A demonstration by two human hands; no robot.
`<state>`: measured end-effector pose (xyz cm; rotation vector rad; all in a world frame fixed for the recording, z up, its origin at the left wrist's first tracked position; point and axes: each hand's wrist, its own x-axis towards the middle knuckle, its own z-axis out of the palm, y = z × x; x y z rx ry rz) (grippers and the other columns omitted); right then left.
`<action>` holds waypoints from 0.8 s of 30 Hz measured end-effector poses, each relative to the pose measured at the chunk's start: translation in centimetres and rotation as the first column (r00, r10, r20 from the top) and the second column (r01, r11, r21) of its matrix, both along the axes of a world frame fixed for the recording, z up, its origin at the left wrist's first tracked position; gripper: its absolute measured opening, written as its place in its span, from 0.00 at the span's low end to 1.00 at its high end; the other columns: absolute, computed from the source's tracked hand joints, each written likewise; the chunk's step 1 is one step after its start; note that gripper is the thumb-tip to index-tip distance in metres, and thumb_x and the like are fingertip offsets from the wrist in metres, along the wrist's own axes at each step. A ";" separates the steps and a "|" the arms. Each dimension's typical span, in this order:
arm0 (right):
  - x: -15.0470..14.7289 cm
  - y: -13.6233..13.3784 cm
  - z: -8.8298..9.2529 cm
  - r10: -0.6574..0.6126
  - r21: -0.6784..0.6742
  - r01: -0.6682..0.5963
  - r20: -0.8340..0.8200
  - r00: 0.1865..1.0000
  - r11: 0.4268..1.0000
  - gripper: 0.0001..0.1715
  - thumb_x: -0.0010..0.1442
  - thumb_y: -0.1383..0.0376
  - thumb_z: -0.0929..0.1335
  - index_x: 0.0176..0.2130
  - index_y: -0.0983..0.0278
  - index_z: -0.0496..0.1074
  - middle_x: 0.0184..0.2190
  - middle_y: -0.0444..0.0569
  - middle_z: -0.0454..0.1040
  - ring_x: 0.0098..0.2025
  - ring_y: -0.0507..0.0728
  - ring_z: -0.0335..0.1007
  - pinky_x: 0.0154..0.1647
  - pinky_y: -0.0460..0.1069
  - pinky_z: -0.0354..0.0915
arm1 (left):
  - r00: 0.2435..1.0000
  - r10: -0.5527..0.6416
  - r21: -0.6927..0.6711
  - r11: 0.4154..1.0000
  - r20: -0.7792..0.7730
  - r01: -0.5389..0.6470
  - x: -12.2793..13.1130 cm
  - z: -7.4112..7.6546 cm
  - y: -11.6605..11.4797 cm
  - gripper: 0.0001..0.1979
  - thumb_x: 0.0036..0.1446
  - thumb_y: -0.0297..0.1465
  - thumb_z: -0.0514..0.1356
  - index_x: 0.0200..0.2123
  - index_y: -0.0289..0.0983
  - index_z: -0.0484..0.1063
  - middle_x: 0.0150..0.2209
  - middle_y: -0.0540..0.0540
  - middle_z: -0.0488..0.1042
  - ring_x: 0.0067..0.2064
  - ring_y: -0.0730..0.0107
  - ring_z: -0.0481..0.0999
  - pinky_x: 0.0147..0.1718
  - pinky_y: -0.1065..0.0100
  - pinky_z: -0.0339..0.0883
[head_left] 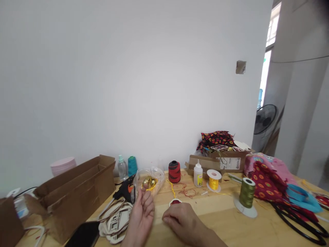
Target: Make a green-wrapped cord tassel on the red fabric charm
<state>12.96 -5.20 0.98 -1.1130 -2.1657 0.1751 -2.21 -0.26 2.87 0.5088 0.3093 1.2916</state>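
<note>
My left hand (142,214) is raised palm-up at the table's near edge, its fingers half curled and apart, fingertips touching a clear plastic bag (151,178) with gold bells (149,182) and yellow cord inside. My right hand (181,219) rests knuckles-up on the wooden table (221,226), fingers curled under. Its fingertips lie against a small red and white round piece (175,202). A yellow cord (171,188) and loose red thread (189,192) trail just beyond it.
An open cardboard box (74,195) stands at left, with a black phone (83,235), cut wooden pieces (115,219) and a glue gun (125,189) near it. Thread spools (174,171), a glue bottle (197,174), yellow ribbon spool (214,180), green spool (246,193), fabrics (267,178) and black rings (300,223) fill the right.
</note>
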 end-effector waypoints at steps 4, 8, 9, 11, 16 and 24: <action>-0.1 0.0 -0.1 0.037 0.073 -0.038 0.018 0.999 0.997 0.07 0.51 0.71 0.65 0.28 0.61 0.71 0.22 0.40 0.73 0.25 0.48 0.65 0.25 0.41 0.53 | 0.989 0.113 0.019 0.994 -0.101 -0.111 0.7 -0.3 -0.1 0.13 0.59 0.32 0.45 0.30 0.35 0.66 0.14 0.59 0.50 0.13 0.85 0.51 0.11 0.82 0.45; 0.0 -0.1 0.3 0.047 0.146 -0.039 -0.056 0.997 0.989 0.05 0.49 0.71 0.65 0.26 0.62 0.71 0.21 0.41 0.71 0.23 0.48 0.63 0.24 0.41 0.53 | 0.942 0.130 0.080 0.991 -0.310 -0.110 2.1 -1.0 -0.6 0.13 0.49 0.39 0.56 0.30 0.34 0.69 0.15 0.55 0.62 0.18 0.81 0.61 0.18 0.78 0.58; 0.0 -0.1 0.4 0.046 0.165 -0.032 -0.083 0.995 0.986 0.05 0.50 0.70 0.65 0.26 0.62 0.71 0.21 0.42 0.71 0.23 0.48 0.63 0.24 0.42 0.53 | 0.923 0.114 0.088 0.992 -0.368 -0.088 2.5 -1.1 -0.8 0.14 0.46 0.40 0.59 0.28 0.33 0.70 0.16 0.54 0.64 0.19 0.78 0.63 0.18 0.76 0.59; 0.2 0.1 0.6 0.047 0.199 -0.020 -0.135 0.990 0.980 0.05 0.52 0.68 0.65 0.26 0.63 0.70 0.22 0.42 0.71 0.23 0.48 0.63 0.24 0.42 0.53 | 0.882 0.078 0.098 0.995 -0.464 -0.036 3.1 -1.4 -1.2 0.15 0.40 0.41 0.62 0.24 0.33 0.71 0.17 0.50 0.68 0.21 0.74 0.66 0.19 0.74 0.60; 0.7 0.5 0.6 -0.054 0.246 0.102 -0.198 0.979 0.964 0.12 0.56 0.63 0.62 0.26 0.63 0.72 0.19 0.44 0.69 0.22 0.49 0.62 0.23 0.42 0.53 | 0.798 -0.023 0.062 0.995 -0.603 0.076 4.0 -2.3 -1.6 0.21 0.34 0.48 0.62 0.15 0.35 0.65 0.12 0.55 0.61 0.15 0.80 0.56 0.13 0.76 0.50; 0.9 0.6 0.7 -0.170 0.226 0.236 -0.274 0.947 0.945 0.24 0.58 0.53 0.59 0.23 0.64 0.71 0.17 0.44 0.68 0.20 0.49 0.62 0.21 0.43 0.52 | 0.792 -0.317 -0.119 0.946 -0.521 0.301 4.0 -2.5 -2.3 0.27 0.42 0.53 0.54 0.11 0.33 0.61 0.09 0.54 0.57 0.13 0.84 0.52 0.12 0.78 0.41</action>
